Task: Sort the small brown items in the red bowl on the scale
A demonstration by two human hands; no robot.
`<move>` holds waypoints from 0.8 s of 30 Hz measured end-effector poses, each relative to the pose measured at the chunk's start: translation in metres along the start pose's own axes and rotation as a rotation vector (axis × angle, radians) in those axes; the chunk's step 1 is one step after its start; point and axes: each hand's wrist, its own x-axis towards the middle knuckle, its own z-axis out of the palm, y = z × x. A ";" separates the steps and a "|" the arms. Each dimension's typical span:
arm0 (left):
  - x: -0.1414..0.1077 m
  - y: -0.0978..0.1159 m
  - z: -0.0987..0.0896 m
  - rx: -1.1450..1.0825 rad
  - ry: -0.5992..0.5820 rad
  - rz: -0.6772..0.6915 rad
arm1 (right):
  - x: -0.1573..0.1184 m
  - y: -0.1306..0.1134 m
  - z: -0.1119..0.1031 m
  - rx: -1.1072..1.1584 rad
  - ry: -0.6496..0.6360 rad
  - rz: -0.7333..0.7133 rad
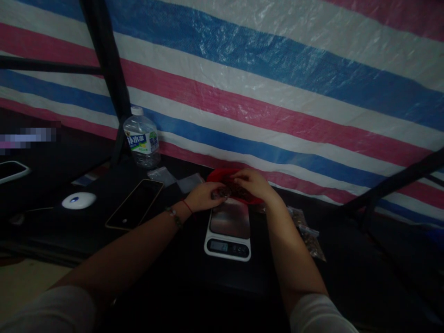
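Note:
My left hand [204,196] is closed on a small clear bag [221,192] with dark contents, held above the back edge of a white kitchen scale [228,254]. The scale's display is lit and its metal plate carries nothing. Behind it sits a red bowl [215,175] filled with small dark brown pieces. My right hand [255,184] reaches over the bowl's right side, fingers bent down at the pieces; whether they pinch any is too dark to tell.
Filled clear bags [313,243] lie right of my right forearm. Flat bags [189,183], a large plastic bottle [142,138], a dark phone [135,206] and a white oval object [79,200] are to the left. A striped sheet [243,101] hangs behind the table.

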 end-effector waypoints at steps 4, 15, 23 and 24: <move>-0.003 0.006 0.001 -0.033 -0.130 0.124 | -0.002 0.002 -0.002 0.002 0.001 0.020; 0.000 -0.014 0.000 -0.081 0.177 0.032 | 0.000 -0.014 0.015 0.032 -0.015 -0.050; 0.003 0.003 0.010 0.056 0.137 0.068 | 0.006 -0.016 0.059 0.130 -0.278 -0.002; 0.003 0.006 0.010 0.070 0.124 0.078 | 0.006 -0.017 0.060 0.124 -0.284 0.023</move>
